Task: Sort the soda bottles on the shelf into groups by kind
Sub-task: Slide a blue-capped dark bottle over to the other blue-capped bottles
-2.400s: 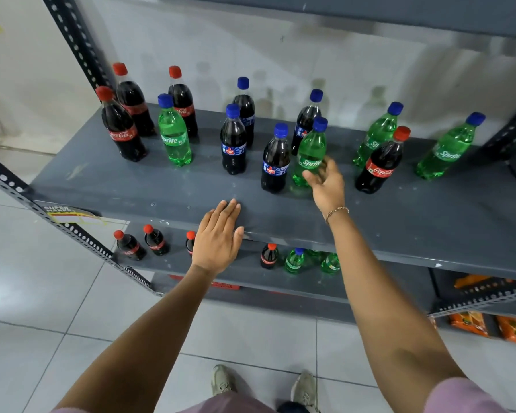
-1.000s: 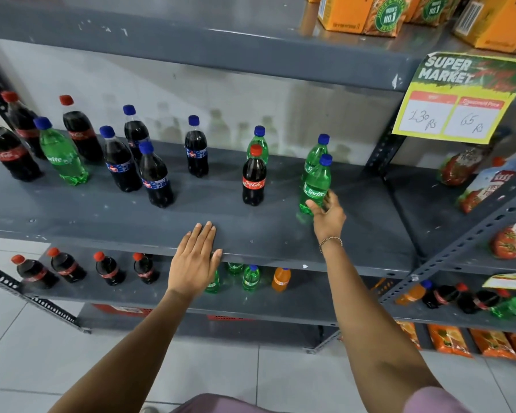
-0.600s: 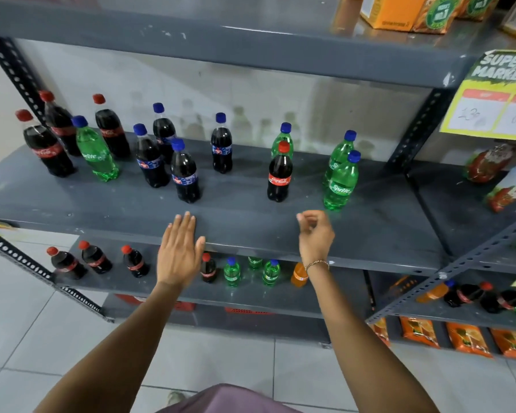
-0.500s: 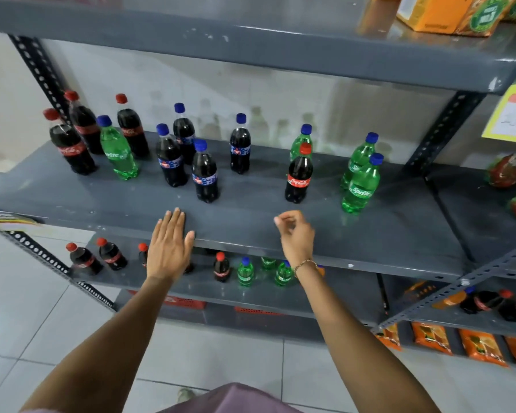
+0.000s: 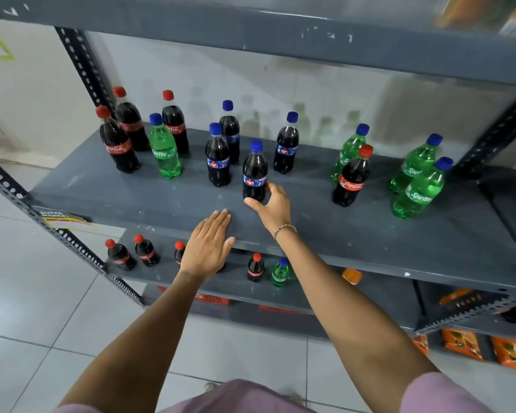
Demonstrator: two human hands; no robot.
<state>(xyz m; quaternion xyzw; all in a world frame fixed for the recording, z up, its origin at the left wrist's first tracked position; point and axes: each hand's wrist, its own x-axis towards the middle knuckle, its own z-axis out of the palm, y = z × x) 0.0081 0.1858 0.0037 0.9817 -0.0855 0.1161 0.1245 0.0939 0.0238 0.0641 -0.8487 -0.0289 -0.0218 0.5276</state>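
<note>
A left hand (image 5: 208, 247) lies flat, fingers spread, on the front lip of the grey metal shelf (image 5: 370, 234), likely as a brace. Just beyond, the right hand (image 5: 273, 205) curls partly round the base of a blue-capped dark cola bottle (image 5: 254, 171), thumb and fingers touching it, apparently to regroup it. Farther back stand red-capped dark cola bottles (image 5: 118, 144) and green Sprite bottles (image 5: 419, 189), still mixed.

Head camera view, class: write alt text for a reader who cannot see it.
A person's right hand closes around the base of a blue-capped cola bottle on a grey shelf, while the left hand rests flat on its front edge. Coca-Cola, Sprite and blue-capped cola bottles stand partly sorted.
</note>
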